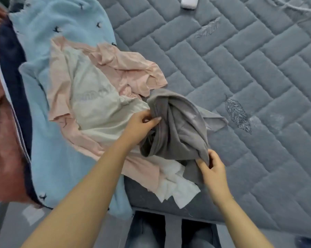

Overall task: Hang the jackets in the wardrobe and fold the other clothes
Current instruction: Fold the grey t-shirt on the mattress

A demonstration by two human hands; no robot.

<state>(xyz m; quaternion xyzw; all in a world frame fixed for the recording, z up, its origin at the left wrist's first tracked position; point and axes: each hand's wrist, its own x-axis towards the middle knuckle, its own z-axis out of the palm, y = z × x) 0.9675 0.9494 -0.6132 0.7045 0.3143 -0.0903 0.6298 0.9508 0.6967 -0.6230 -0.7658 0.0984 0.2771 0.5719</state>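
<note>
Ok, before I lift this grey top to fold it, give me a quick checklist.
1. Left hand pinches the grey top: ok.
2. Right hand pinches its lower edge: ok.
3. Top untwisted: not ok, it is bunched and twisted.
4. Free of the pile: not ok, it lies partly on the pink top and the white cloth.
5. Bare mattress to the right for folding: ok.

On a grey quilted mattress, the left hand and right hand both pinch a crumpled grey garment beside a heap of pink, pale green and white clothes lying on a light-blue fleece.
</note>
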